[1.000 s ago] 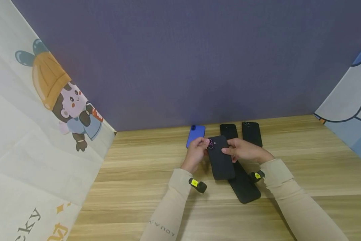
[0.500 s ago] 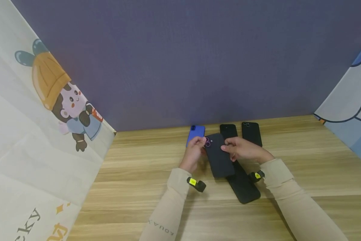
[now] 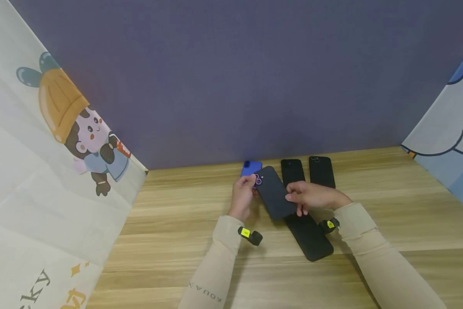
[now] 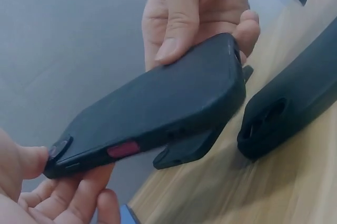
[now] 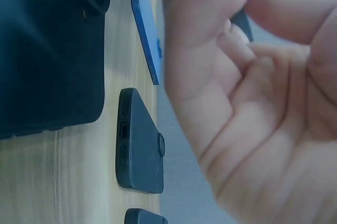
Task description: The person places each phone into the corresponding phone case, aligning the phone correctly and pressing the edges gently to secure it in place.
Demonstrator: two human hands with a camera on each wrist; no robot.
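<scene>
Both hands hold up a phone in a black case (image 3: 275, 193), its back facing up and its camera lenses ringed in pink. My left hand (image 3: 242, 195) pinches the camera corner between thumb and fingers. On the opposite long edge, the thumb and fingers of my right hand (image 3: 316, 196) grip the case. A magenta patch shows through a side cutout of the cased phone (image 4: 158, 97) in the left wrist view. Under and in front of it, a black phone case (image 3: 310, 238) with an open camera cutout lies on the table.
Along the back of the wooden table (image 3: 177, 223) lie a blue phone (image 3: 251, 168) and, farther right, two black phones, one in the middle (image 3: 292, 171) and one at the right (image 3: 321, 171). A dark purple panel (image 3: 231, 86) stands behind them.
The cased phone has shifted left and toward the back, tilting more, and now overlaps the blue phone in view. My left hand went slightly left with it; my right hand keeps its hold.
</scene>
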